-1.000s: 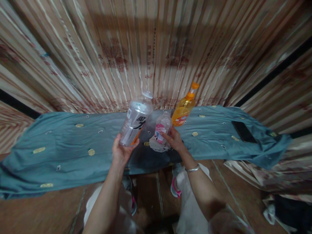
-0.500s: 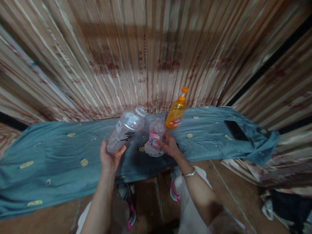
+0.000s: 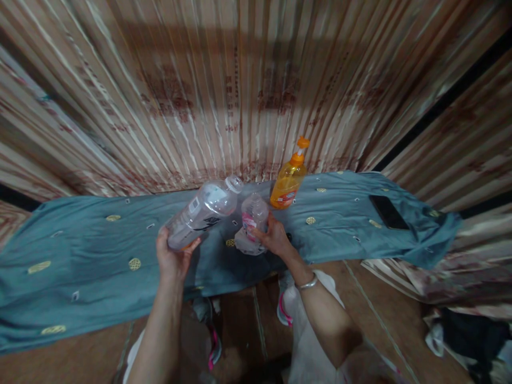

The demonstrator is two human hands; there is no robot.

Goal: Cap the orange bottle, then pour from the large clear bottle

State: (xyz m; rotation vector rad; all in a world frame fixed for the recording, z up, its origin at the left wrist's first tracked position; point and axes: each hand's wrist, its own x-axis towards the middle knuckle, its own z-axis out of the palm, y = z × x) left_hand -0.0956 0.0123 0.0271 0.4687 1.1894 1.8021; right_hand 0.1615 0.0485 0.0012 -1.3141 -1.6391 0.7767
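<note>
The fingers of the left hand (image 3: 173, 260) are curled around the base of a large clear plastic bottle (image 3: 202, 213), tilted, left of centre; those of the right hand (image 3: 279, 238) are bent around a small pink-labelled clear plastic bottle (image 3: 255, 212), near centre. An orange plastic pump bottle (image 3: 288, 185) is seen just above-right.

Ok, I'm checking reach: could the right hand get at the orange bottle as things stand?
Probably yes: the orange bottle stands just beyond the right hand, nothing visibly between, though that hand would likely have to release the small bottle first.
</note>
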